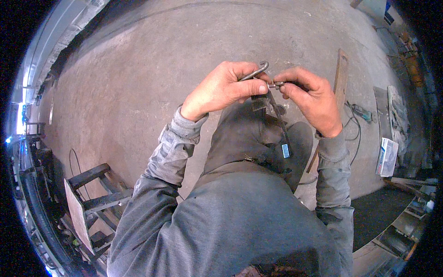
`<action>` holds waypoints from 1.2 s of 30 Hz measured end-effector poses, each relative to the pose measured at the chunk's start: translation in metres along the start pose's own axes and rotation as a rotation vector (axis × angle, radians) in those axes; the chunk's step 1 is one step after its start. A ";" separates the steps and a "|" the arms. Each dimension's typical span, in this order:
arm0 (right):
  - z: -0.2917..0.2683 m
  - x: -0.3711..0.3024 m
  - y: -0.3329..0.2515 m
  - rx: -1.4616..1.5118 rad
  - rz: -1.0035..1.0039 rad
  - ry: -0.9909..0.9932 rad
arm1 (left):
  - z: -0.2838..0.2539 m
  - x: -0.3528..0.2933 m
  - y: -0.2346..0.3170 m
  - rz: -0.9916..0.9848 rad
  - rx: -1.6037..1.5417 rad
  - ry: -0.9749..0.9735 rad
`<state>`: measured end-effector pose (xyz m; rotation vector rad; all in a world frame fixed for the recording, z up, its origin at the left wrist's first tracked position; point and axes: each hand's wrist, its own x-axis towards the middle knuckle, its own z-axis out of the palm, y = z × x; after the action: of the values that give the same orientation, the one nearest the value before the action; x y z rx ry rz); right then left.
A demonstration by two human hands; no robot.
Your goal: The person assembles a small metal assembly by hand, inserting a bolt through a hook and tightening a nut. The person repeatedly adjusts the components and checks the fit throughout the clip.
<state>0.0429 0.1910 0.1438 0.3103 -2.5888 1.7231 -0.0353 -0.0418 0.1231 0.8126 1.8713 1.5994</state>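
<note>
A dark grey, hook-ended metal rod (253,74) is pinched between the thumb and fingers of the left hand (224,88), above the person's dark-clothed lap. Just beside that thumb, the right hand (316,97) grips a small, silvery metal pin (277,86) with its fingertips. Farther right, a long brown wooden plank (340,76), a teal corded power tool (362,112) and a white-and-blue cardboard box (386,157) lie on the grey concrete floor (138,83).
</note>
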 end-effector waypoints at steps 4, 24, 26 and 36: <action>0.006 -0.002 0.008 0.010 -0.106 0.058 | 0.001 -0.001 -0.001 -0.006 0.000 0.016; -0.013 -0.001 0.006 -0.111 -0.313 0.037 | 0.008 0.009 0.013 -0.093 0.078 0.030; -0.013 -0.002 0.013 -0.127 -0.393 0.082 | 0.011 0.012 0.016 -0.108 0.110 0.052; -0.019 -0.006 -0.007 0.140 0.154 0.023 | 0.015 0.016 0.026 -0.049 0.020 -0.046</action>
<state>0.0478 0.2070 0.1567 0.0935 -2.5423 1.9494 -0.0323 -0.0176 0.1467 0.7993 1.8636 1.5223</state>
